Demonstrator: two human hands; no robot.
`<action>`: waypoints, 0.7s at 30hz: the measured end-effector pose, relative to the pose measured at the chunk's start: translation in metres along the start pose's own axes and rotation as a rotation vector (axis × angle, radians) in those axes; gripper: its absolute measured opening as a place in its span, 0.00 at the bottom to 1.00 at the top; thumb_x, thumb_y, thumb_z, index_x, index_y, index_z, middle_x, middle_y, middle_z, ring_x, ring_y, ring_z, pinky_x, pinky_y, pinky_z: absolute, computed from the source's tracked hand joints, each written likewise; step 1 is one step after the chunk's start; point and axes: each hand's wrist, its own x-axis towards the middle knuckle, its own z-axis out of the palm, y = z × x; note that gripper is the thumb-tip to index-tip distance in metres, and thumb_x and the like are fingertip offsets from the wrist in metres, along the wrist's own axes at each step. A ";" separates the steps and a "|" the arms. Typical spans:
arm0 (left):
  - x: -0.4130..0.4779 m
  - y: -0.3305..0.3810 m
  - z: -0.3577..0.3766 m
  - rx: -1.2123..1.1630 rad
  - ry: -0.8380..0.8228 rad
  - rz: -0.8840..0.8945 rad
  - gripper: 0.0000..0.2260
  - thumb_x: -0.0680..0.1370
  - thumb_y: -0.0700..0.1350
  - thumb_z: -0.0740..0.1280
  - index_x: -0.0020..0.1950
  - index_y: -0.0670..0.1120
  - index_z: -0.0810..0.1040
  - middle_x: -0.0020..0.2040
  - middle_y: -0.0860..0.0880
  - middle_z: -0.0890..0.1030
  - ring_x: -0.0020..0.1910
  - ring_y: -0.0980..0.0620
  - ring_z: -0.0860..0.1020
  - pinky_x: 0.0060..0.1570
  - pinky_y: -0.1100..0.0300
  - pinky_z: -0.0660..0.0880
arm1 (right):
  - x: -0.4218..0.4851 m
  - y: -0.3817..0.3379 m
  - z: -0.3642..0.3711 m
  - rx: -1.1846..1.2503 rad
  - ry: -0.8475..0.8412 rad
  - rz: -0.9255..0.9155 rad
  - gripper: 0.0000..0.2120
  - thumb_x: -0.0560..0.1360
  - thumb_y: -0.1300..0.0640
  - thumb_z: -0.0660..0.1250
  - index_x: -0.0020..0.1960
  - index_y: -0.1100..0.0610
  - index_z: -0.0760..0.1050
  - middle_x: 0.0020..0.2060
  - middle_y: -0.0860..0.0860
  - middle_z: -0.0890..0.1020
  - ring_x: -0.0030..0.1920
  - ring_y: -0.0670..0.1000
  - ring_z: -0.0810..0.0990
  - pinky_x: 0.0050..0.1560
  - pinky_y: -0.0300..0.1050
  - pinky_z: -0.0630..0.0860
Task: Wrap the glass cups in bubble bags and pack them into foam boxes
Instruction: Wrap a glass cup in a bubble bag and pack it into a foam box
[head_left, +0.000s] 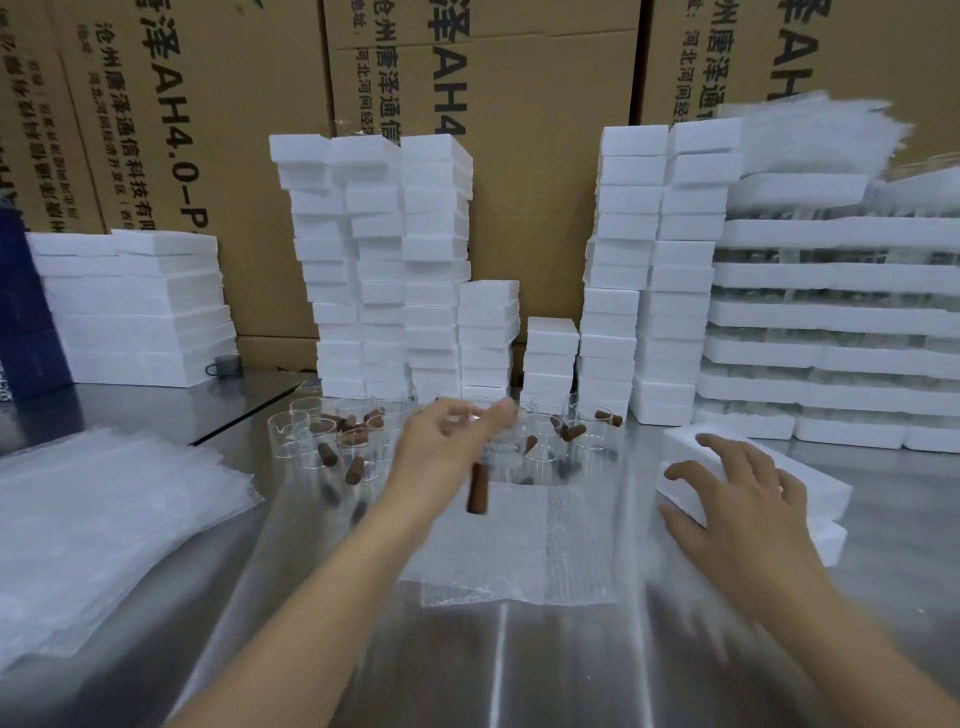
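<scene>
Nearest, a steel tabletop (498, 665), both forearms reaching in over it. At the middle, one bubble bag (524, 545) lying flat; off to the left, a loose pile of more bags (104, 519). Above the flat bag's far edge, the left hand (441, 447), lifted, fingers curled in a pinch on a glass cup (477, 491) with its brown handle hanging down; heavy motion blur there, so the grip only roughly readable. To the right, the right hand (743, 499), fingers spread and straight, resting palm-down on a white foam box (818, 475) sitting on another; nothing gripped. Just behind the left hand, a cluster of other cups (332, 441) standing on the tabletop, brown handles pointing every way. Farther back, tall stacks of foam boxes (374, 249) left and right of a gap, a lower stack of foam sheets (140, 306) at far left, and layered foam trays (831, 317) at far right. Behind everything, a wall of printed cardboard cartons (218, 114).
</scene>
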 end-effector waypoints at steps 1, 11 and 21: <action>-0.004 -0.001 0.009 -0.047 -0.065 -0.067 0.34 0.61 0.79 0.74 0.54 0.55 0.85 0.51 0.55 0.87 0.50 0.54 0.84 0.47 0.55 0.75 | -0.001 -0.004 -0.005 0.104 0.001 -0.050 0.17 0.76 0.40 0.72 0.62 0.43 0.82 0.70 0.48 0.76 0.72 0.55 0.72 0.67 0.58 0.67; -0.028 -0.009 0.048 -0.475 -0.290 -0.347 0.40 0.65 0.64 0.83 0.72 0.50 0.76 0.62 0.46 0.80 0.49 0.44 0.89 0.43 0.56 0.79 | -0.023 -0.058 -0.017 0.225 -0.177 -0.224 0.20 0.78 0.26 0.51 0.51 0.39 0.69 0.36 0.39 0.79 0.40 0.43 0.79 0.40 0.41 0.76; -0.033 0.002 0.053 -0.393 -0.254 -0.088 0.16 0.82 0.64 0.67 0.48 0.53 0.83 0.44 0.49 0.86 0.44 0.49 0.87 0.45 0.55 0.74 | -0.020 -0.049 -0.020 0.571 -0.102 -0.021 0.15 0.80 0.29 0.50 0.42 0.35 0.64 0.30 0.47 0.79 0.35 0.49 0.81 0.41 0.54 0.78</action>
